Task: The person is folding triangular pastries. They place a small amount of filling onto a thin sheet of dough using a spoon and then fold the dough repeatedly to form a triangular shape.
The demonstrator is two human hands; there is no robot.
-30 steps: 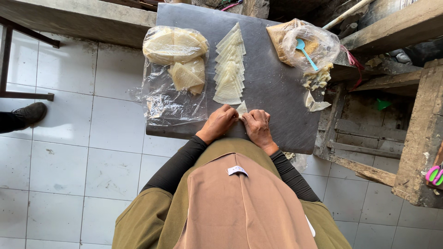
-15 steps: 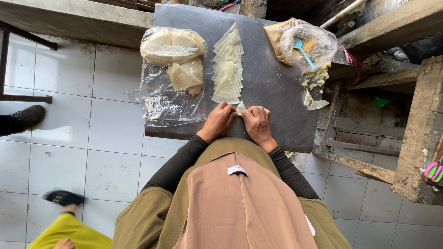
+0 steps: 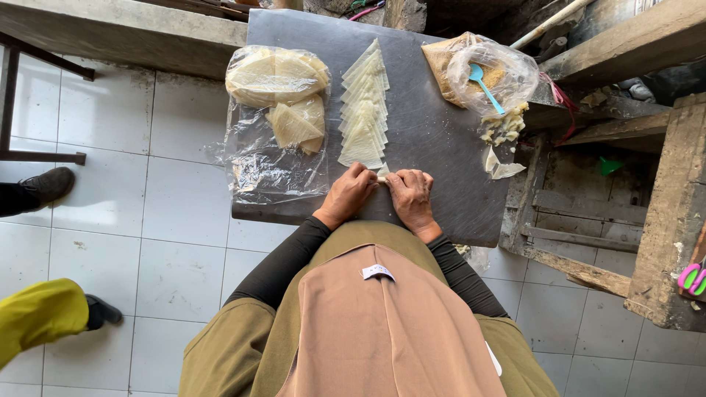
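Currently, a folding step is judged to be in hand at the near edge of the grey desk [image 3: 441,140]. Furthest left, a dark shoe [image 3: 48,184] and a yellow-clad leg [image 3: 40,316] of another person are seen on the white tiled floor [image 3: 176,250], well apart from the work. On the desk's left part a clear plastic sheet [image 3: 272,173] is spread, and a stack of pale dough wrappers [image 3: 276,77] is laid on it. Just beside it, towards the middle, a row of folded triangles [image 3: 365,110] is lined up, each overlapping the next.

At the near end of that row the left hand [image 3: 349,195] is curled, its fingertips pressed down on a small pale wrapper piece [image 3: 382,176]. The right hand [image 3: 410,198] is set just beside it, fingers bent and pinched on the same piece, so that both hands are closed lightly on it against the desk. How far the fold has gone cannot be told, since most of the piece is hidden by the fingers.

Further right, a plastic bag of filling [image 3: 482,73] with a blue spoon [image 3: 485,87] in it is seen near the desk's far corner, with scraps [image 3: 504,129] below it.

A firm, even crease is judged to be what the next move calls for, with the thin wrapper kept from tearing.
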